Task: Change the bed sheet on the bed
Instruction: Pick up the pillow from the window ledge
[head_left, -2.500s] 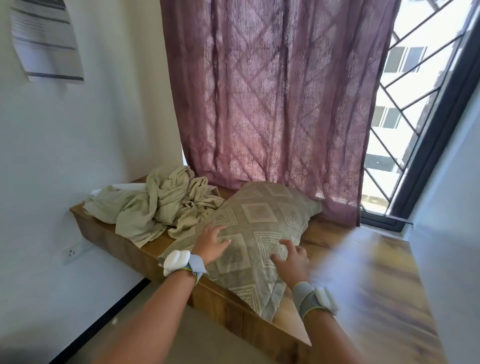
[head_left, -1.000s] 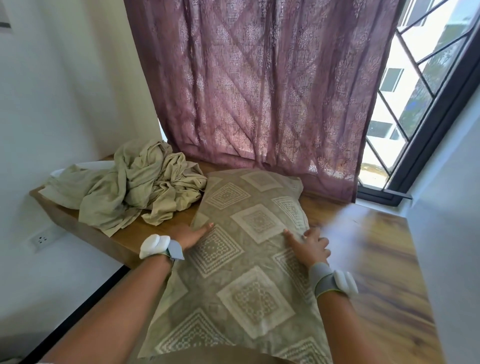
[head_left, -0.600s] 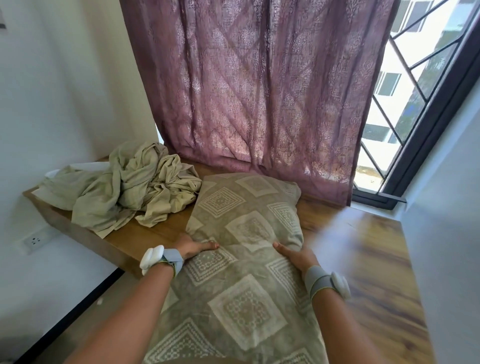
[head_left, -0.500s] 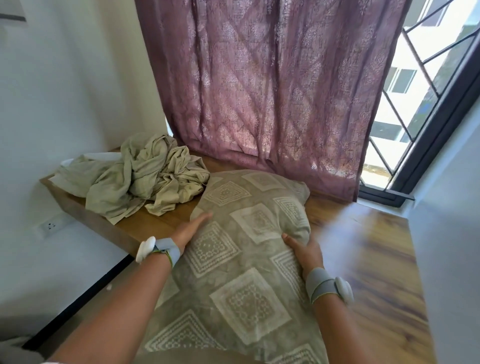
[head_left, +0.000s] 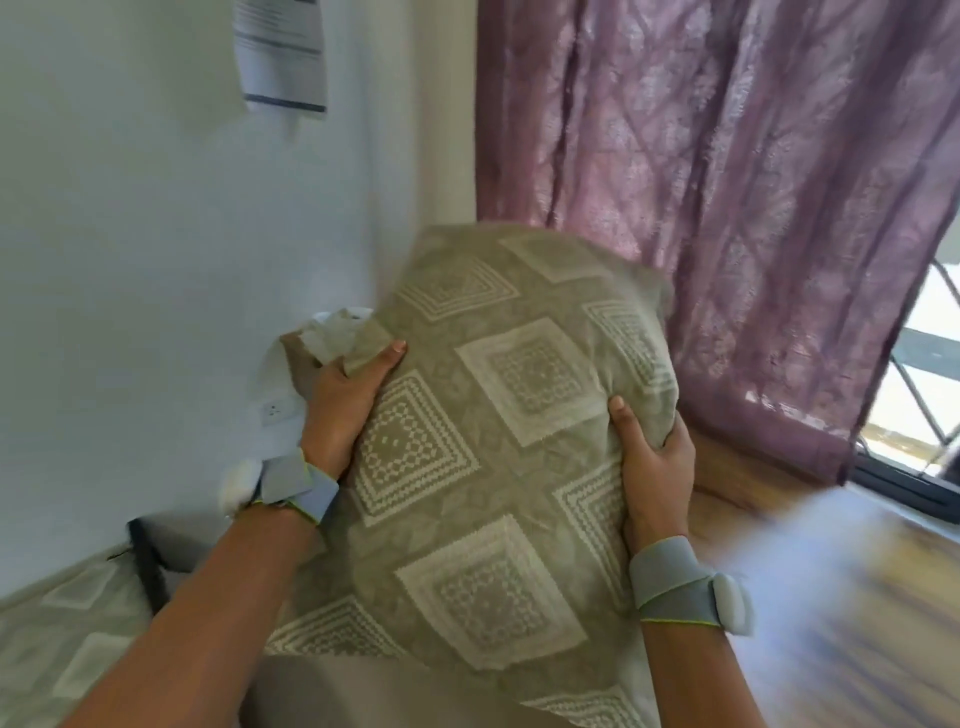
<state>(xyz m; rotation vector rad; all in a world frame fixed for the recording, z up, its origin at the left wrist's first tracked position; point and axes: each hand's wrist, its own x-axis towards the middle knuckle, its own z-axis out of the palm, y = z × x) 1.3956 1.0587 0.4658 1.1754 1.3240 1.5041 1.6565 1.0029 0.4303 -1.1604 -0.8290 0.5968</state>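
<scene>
Head view: the patterned pillow (head_left: 498, 441) is held up off the wooden bench (head_left: 810, 561), tilted, between both hands. Left hand (head_left: 345, 400) grips its left edge, thumb on the front; right hand (head_left: 652, 457) clutches the right edge, fingers curled behind. Purple curtain (head_left: 727, 182) hangs behind; crumpled cloth (head_left: 332, 332) peeks out at the left.
</scene>
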